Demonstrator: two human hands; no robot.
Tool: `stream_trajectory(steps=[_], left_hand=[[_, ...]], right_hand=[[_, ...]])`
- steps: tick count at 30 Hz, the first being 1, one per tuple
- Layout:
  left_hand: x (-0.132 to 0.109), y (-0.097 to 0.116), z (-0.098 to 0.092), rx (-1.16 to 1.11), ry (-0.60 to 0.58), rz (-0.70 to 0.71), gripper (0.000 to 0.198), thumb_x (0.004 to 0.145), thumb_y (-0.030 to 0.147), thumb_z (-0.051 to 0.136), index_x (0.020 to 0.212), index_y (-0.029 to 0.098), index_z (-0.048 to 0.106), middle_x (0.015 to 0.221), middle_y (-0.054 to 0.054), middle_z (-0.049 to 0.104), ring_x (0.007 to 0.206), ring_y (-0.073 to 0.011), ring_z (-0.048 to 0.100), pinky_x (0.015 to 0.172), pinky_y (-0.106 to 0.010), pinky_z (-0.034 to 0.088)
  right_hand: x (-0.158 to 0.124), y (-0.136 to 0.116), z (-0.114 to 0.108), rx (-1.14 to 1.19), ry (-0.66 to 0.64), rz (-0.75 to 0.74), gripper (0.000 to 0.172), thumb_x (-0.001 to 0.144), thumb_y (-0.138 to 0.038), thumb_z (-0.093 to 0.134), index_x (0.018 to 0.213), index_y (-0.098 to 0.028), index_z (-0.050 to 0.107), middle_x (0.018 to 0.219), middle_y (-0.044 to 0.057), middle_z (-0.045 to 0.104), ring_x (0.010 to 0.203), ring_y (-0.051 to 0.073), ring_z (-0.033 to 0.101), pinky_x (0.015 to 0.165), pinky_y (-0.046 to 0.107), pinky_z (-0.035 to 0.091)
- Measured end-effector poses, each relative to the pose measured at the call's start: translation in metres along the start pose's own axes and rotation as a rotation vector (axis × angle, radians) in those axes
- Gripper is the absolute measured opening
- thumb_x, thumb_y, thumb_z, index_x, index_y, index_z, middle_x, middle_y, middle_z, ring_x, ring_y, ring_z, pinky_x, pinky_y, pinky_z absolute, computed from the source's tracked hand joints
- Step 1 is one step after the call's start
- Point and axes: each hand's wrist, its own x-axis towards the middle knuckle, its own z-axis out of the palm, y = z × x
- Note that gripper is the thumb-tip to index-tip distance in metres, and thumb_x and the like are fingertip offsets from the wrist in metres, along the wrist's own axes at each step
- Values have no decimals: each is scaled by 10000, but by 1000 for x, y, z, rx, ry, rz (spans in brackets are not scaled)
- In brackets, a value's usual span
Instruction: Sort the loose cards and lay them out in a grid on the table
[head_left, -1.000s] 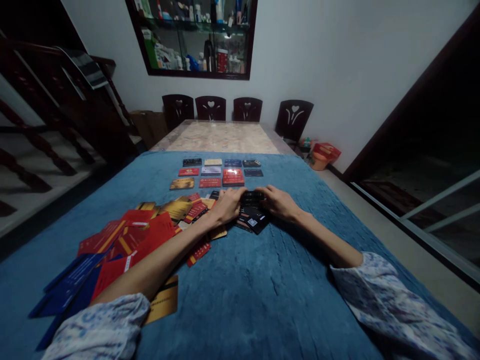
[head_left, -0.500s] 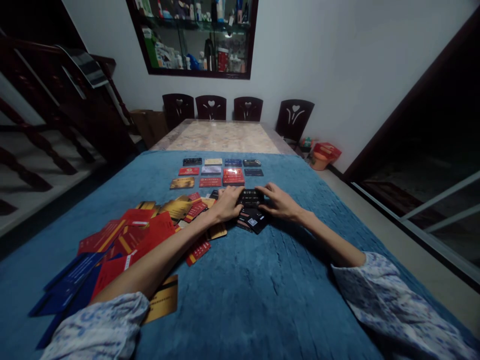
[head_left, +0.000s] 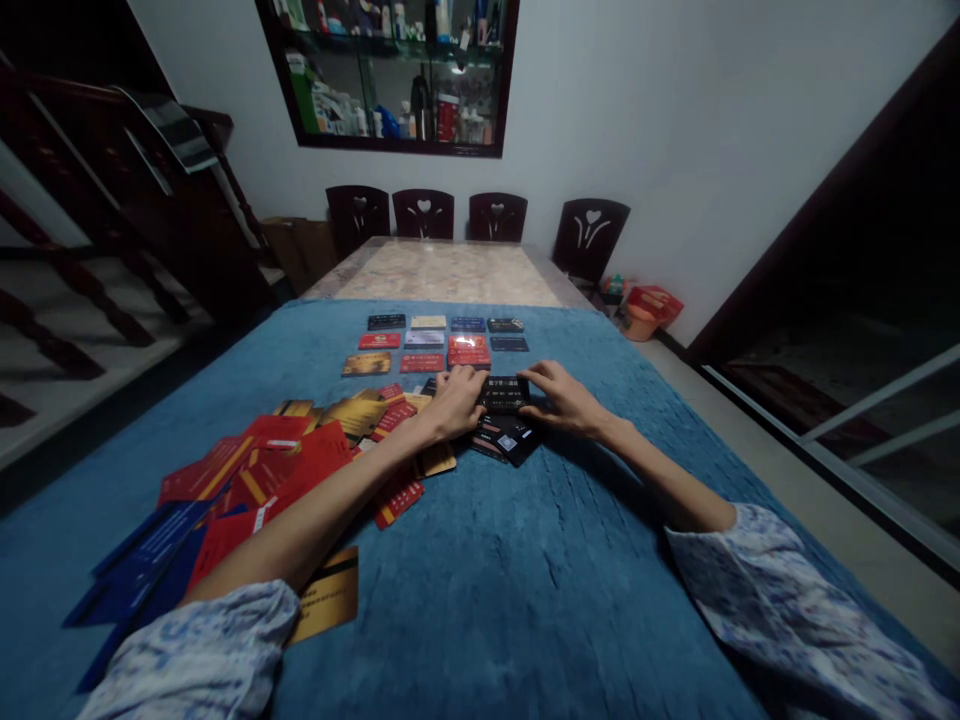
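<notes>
Between my two hands is a black card with pale print; whether more cards lie under it I cannot tell. My left hand grips its left edge, thumb toward me. On the opposite edge, the fingers and thumb of my right hand close around the card. Just below it, other black cards lie overlapped on the cloth, one bearing a pale square. Beyond my hands are rows of small card piles, among them a red stack, a gold card and a blue stack.
Loose red cards, blue cards and gold cards are spread under and beside my left forearm. One gold card lies nearer me. A blue cloth covers the near table. Dark chairs line the far end.
Both hands stay on the black card, with only a very slight shift of the fingers. The view has moved a little; the other cards lie as before.
</notes>
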Motion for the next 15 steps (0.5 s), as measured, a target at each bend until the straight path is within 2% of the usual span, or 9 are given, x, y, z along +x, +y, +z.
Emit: stream_trajectory(steps=[8, 15], left_hand=[[-3, 0, -8, 27, -6, 9, 454, 831, 155, 591, 1281, 164, 532, 1334, -167, 528, 1261, -335, 466, 1031, -532, 368], [-6, -4, -19, 71, -32, -25, 397, 836, 124, 566, 1233, 143, 547, 1309, -173, 534, 1244, -340, 464, 1022, -531, 370]], right_hand=[[5, 2, 1, -12, -4, -21, 501, 907, -388, 645, 1377, -233, 565, 1215, 156, 591, 1116, 322, 551, 928, 538, 546], [21, 0, 1, -19, -19, -66, 492, 903, -403, 653, 1358, -233, 574, 1205, 145, 589, 1096, 315, 533, 937, 543, 531]])
